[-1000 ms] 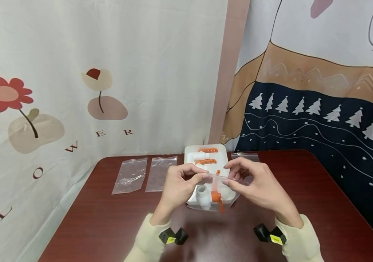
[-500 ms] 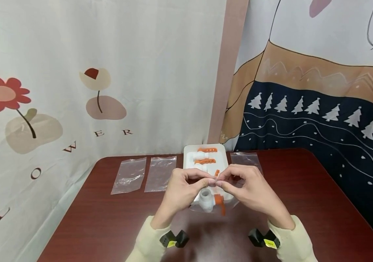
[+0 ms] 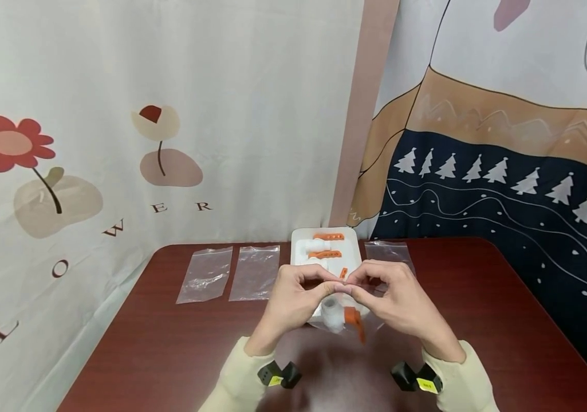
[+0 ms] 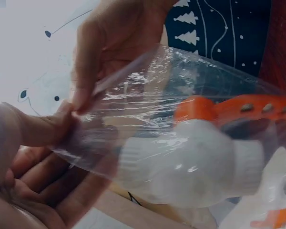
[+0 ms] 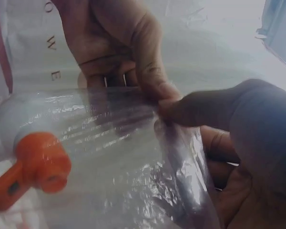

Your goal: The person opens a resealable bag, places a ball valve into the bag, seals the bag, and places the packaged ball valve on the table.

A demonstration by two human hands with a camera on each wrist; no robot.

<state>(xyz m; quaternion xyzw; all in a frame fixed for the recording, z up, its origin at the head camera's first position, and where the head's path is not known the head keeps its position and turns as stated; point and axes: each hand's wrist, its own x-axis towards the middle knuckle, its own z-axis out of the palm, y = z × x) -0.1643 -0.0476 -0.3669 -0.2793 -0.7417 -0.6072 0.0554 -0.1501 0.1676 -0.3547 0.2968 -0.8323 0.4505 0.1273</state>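
Observation:
A clear zip bag (image 4: pixel 138 95) hangs between both hands, with a white plastic ball valve (image 4: pixel 195 162) inside it. The valve's orange handle (image 4: pixel 229 109) shows through the film. My left hand (image 3: pixel 295 294) pinches the bag's top edge between thumb and fingers. Right beside it, my right hand (image 3: pixel 401 297) pinches the same edge. In the head view the two thumbs meet above the valve. From the right wrist view, the bag's film looks creased below the pinching thumbs.
Behind the hands stands a white tray (image 3: pixel 295 243) holding several white and orange valves, partly hidden. Two flat clear bags (image 3: pixel 205 274) lie left of it on the dark red table (image 3: pixel 169 349). Another clear bag (image 3: pixel 388 250) lies to the right. Curtains hang behind.
One second ago the hands were apart along the bag's edge; my right hand has moved left until the fingertips met. The bagged valve has shifted slightly right.

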